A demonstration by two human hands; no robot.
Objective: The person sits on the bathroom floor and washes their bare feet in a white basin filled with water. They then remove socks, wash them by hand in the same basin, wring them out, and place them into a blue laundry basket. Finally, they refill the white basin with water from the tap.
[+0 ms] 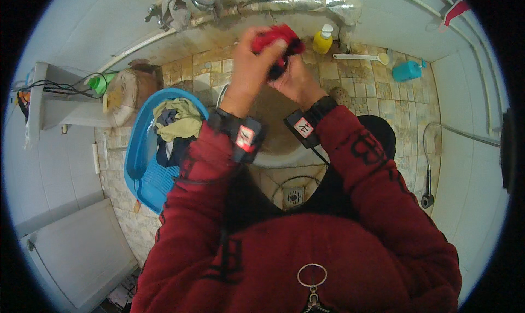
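Observation:
In front of me a red and black cloth (283, 36) is bunched up between my two hands, blurred by motion. My left hand (253, 69) grips it from the left, thumb across the fabric. From below and the right, my right hand (300, 81) holds the cloth's darker lower part; some of its fingers are hidden. Both hands are raised over a wide round basin (283, 159) with a pale rim and a murky brownish inside. Each wrist carries a black strapped device with a label.
To the left, a blue plastic washtub (135, 149) with a ridged washboard holds yellow-green and dark clothes (178, 122). Along the far wall are a yellow pump bottle (322, 42), a white long-handled scoop (357, 57) and a teal bottle (407, 71). A floor drain (293, 197) lies between my legs.

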